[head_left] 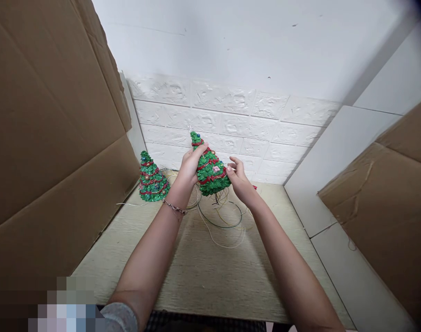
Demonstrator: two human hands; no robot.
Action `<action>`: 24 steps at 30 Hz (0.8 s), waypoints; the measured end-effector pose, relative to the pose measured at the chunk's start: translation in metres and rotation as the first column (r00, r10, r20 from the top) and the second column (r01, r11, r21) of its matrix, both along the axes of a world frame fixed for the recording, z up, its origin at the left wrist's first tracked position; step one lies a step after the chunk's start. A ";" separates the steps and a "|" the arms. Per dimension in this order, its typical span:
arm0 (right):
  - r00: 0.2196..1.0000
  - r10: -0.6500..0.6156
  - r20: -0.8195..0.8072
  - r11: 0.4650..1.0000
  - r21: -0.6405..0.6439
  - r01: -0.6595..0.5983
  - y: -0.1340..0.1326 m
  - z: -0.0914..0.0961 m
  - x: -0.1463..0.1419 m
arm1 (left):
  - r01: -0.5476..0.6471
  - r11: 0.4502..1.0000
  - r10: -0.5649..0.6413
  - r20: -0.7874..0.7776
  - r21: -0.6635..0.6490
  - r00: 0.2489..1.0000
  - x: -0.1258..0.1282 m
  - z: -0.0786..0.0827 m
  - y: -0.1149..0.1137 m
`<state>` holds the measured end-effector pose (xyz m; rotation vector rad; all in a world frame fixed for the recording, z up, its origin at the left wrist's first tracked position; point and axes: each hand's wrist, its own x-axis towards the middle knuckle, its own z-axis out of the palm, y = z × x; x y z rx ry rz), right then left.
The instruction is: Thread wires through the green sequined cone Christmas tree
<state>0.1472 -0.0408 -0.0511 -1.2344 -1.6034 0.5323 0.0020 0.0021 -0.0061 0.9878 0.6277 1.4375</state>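
Observation:
A small green Christmas tree ornament [210, 173] with red garlands, little baubles and a clear star on top is tilted to the left above the table. My left hand [192, 163] wraps round its upper left side, thumb across the front. At the lower right edge of the tree, my right hand [241, 180] touches it with the thumb, while the other fingers are raised and partly spread. Loose thin wires [231, 226] in white, yellow and dark green lie in loops on the table beneath. A second, similar tree [151, 180] stands upright left of my left hand.
The pale wooden table [213, 272] meets a white brick-patterned wall [224, 101] at the back. Large cardboard sheets flank it, one left [58, 115] and one right [397, 184], beside white panels [321, 170]. A small red item [255, 187] shows behind my right wrist.

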 end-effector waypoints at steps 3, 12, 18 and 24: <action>1.000 0.027 -0.002 0.999 -0.046 -0.027 -0.003 0.001 -0.001 | -0.005 1.000 0.005 -0.012 -0.002 1.000 0.000 -0.001 0.001; 0.995 0.094 -0.015 0.990 -0.106 -0.095 -0.014 0.015 0.006 | -0.019 1.000 0.019 -0.005 0.006 1.000 -0.002 0.001 -0.001; 0.980 0.049 0.192 0.992 -0.127 -0.025 -0.022 0.025 0.021 | -0.044 0.999 0.044 0.084 -0.010 0.995 -0.002 0.004 -0.003; 0.961 0.021 0.276 1.000 -0.005 -0.020 -0.014 0.012 0.022 | -0.043 0.999 0.043 0.090 -0.002 0.995 0.001 0.005 -0.003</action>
